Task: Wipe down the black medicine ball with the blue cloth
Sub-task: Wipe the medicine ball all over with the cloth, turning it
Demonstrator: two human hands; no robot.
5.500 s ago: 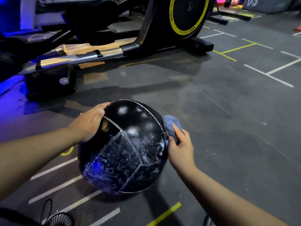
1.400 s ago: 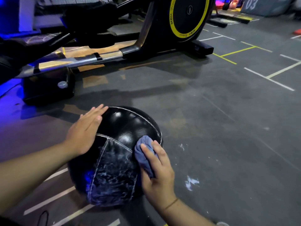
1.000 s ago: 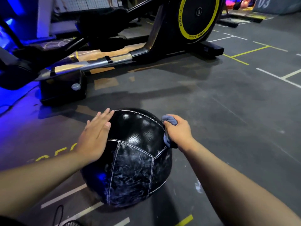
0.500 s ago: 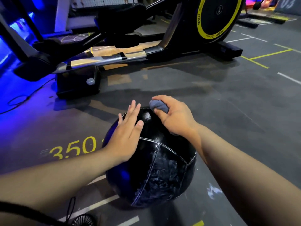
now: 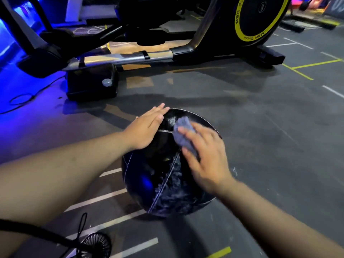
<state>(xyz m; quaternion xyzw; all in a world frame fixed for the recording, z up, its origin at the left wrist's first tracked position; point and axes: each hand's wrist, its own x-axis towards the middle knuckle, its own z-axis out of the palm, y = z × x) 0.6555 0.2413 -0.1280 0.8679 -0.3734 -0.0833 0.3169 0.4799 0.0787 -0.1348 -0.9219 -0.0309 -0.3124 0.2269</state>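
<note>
The black medicine ball [image 5: 163,183] with white stitched seams rests on the dark gym floor, its lower front panel scuffed with whitish marks. My left hand [image 5: 145,129] lies flat and open on the ball's upper left side. My right hand [image 5: 204,159] presses the crumpled blue cloth [image 5: 183,134] against the top right of the ball; the cloth sticks out beyond my fingertips.
An exercise machine with a yellow-rimmed flywheel [image 5: 260,19] and a metal rail [image 5: 121,59] stands just behind the ball. A small black fan [image 5: 96,245] on a cord hangs near my chest at the bottom left. White and yellow lines [image 5: 314,64] mark the floor.
My right hand has slid the cloth from the ball's far top edge back toward me, onto the top right panel. The left hand stays flat on the ball's upper left.
</note>
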